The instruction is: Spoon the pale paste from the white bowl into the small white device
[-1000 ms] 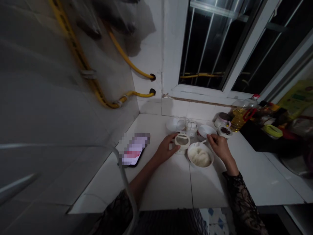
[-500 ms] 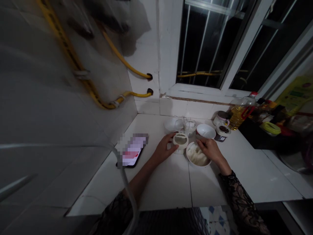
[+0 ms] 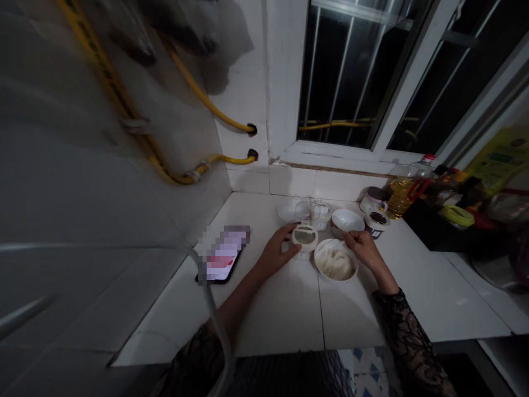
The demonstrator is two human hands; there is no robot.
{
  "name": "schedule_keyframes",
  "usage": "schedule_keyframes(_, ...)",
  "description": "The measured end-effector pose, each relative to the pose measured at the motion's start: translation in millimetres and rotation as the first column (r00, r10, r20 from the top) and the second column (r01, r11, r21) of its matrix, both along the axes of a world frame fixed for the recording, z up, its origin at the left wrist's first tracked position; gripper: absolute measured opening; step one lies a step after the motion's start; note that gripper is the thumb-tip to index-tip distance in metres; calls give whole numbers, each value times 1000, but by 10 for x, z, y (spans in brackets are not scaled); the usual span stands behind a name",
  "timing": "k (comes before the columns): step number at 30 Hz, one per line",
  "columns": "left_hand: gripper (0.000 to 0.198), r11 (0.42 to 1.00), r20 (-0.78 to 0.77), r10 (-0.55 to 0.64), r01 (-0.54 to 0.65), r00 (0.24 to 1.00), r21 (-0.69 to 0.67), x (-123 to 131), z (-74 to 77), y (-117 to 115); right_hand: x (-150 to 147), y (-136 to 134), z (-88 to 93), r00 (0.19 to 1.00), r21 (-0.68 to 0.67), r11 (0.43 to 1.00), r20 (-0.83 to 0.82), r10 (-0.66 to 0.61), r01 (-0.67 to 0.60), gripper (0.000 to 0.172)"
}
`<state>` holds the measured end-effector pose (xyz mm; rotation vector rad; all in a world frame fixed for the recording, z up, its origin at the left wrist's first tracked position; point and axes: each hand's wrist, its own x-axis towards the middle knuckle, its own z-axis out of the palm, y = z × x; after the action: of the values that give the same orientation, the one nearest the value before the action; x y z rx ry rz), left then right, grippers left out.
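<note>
My left hand (image 3: 281,251) is closed around the left side of a small white tub (image 3: 305,242), its thumb at the front and its fingers behind. The tub has a greyish oval top. Close on its right stands a white bowl (image 3: 335,271) with off-white powder or paste (image 3: 336,260), marked by swirls. Over the bowl's far right rim, my right hand (image 3: 363,248) pinches a thin pale utensil (image 3: 335,242) that slants toward the contents. Whether it is a spoon is hard to tell in the dim light.
Behind are a clear bowl (image 3: 287,210), a whitish tub (image 3: 320,214), a white bowl (image 3: 347,219) and a dark-topped jar (image 3: 377,220). An oil bottle (image 3: 400,196) stands at right. A phone (image 3: 226,256) lies left, near a grey tube (image 3: 210,298) crossing the view.
My right hand has moved a little to the right, from over the bowl to its rim, uncovering more of the contents. My left hand stays on the tub.
</note>
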<state>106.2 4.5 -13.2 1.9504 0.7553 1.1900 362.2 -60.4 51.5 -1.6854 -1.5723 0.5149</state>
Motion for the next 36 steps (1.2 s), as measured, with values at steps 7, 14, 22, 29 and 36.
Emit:
schedule_keyframes(7, 49, 1000, 5, -1, 1, 1000, -3, 0, 4, 0, 85, 58, -31, 974, -100, 994, -218, -55, 34, 50)
schedule_keyframes(14, 49, 1000, 7, 0, 0, 1000, 9, 8, -16, 12, 85, 88, 3, 933, -117, 992, -350, -79, 40, 50)
schedule_keyframes(22, 49, 1000, 12, -3, 3, 1000, 22, 10, -12, 12, -397, 46, 50, 991, 380, 916, -11, -136, 130, 52)
schedule_keyframes(29, 49, 1000, 22, -8, 8, 1000, 27, 15, -9, 8, -510, -14, 56, 827, 427, 868, 561, -35, -253, 46)
schedule_keyframes(36, 48, 1000, -1, 1, -1, 1000, 9, 6, 14, -4, 53, -51, 147, 947, 262, 964, 320, -36, -51, 50)
